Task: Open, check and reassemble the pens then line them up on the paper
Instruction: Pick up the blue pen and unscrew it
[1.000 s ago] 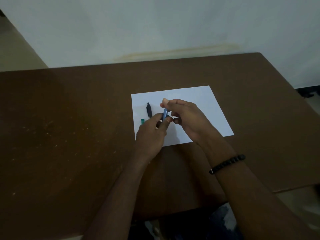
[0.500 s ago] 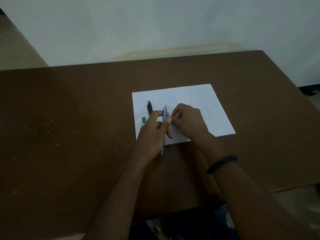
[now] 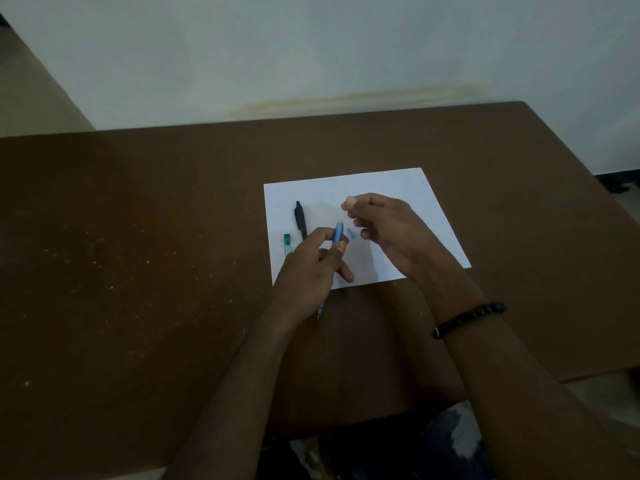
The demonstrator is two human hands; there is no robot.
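Observation:
A white sheet of paper [image 3: 398,188] lies on the brown table [image 3: 138,271]. On its left part lie a black pen [image 3: 300,220] and a short green pen piece [image 3: 287,244]. My left hand [image 3: 308,271] grips a blue pen [image 3: 337,235] upright over the paper's near edge; its tip pokes out below the hand. My right hand [image 3: 391,230] hovers just right of the pen's top with curled fingers. A small blue piece [image 3: 351,233], blurred, sits right by those fingertips. Whether the fingers hold it I cannot tell.
The table's far edge meets a pale wall [image 3: 346,46]. Its near edge runs just under my forearms, and the right edge drops to the floor [image 3: 616,188]. A black bead bracelet [image 3: 467,318] circles my right wrist.
My right hand has come off the blue pen's top and moved up and right, and a small blue piece now shows apart from the pen. My left hand keeps its grip.

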